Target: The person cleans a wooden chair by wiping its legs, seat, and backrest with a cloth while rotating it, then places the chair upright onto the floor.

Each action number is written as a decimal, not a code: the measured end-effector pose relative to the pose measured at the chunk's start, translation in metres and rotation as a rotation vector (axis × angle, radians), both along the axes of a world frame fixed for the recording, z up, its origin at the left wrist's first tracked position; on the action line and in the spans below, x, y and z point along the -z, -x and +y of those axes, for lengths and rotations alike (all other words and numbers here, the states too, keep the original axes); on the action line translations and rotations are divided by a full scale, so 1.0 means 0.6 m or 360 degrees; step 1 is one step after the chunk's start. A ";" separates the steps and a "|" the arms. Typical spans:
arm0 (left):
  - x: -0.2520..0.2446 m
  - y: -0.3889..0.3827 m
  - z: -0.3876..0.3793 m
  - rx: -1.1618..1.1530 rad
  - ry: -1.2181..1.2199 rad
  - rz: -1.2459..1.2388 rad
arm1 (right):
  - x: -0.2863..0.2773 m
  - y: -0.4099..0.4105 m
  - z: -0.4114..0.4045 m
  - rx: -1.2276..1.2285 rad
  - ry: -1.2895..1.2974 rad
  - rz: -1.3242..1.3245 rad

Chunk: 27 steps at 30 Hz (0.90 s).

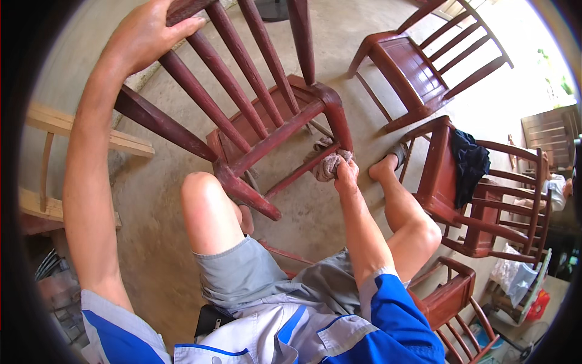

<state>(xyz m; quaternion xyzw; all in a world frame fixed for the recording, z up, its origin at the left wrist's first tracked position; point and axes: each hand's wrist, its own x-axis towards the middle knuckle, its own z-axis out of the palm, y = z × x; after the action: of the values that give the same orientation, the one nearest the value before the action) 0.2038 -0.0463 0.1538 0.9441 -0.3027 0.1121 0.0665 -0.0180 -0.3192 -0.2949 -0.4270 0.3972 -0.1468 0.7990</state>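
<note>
A red-brown wooden chair (277, 138) is tilted in front of me, its slatted back leaning towards me and its worn seat beyond the slats. At the upper left, my left hand (143, 38) grips the end of the top rail of the chair back, thumb over the wood; some of its fingers are out of sight. My right hand (347, 174) holds a crumpled greyish-brown cloth (326, 168) against a back leg, where the lower rung (291, 176) joins it. Part of the cloth shows behind the rung. My bare knees are spread on either side of that leg.
A similar chair (409, 68) stands at the upper right. Nearer on the right, another chair (432, 168) bears a dark cloth (470, 159). A smaller chair (448, 295) is lower right. Pale wooden framing (43, 204) lies left. Another person (554, 191) is at the far right.
</note>
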 end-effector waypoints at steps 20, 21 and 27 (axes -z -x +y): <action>-0.003 0.009 -0.005 -0.0024 -0.0027 -0.0022 | 0.123 0.041 -0.039 0.0201 -0.0381 0.0355; -0.009 0.011 -0.011 -0.0025 -0.0039 -0.0045 | 0.122 0.027 -0.054 0.0280 -0.0451 0.0239; -0.023 0.046 -0.042 -0.0161 0.0069 0.0054 | 0.071 -0.003 -0.064 -0.0052 0.0180 -0.0055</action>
<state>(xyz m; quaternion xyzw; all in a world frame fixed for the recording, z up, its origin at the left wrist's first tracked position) 0.1761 -0.0718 0.1678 0.9583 -0.2509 0.1060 0.0864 -0.0159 -0.3576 -0.3377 -0.4754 0.3673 -0.1633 0.7825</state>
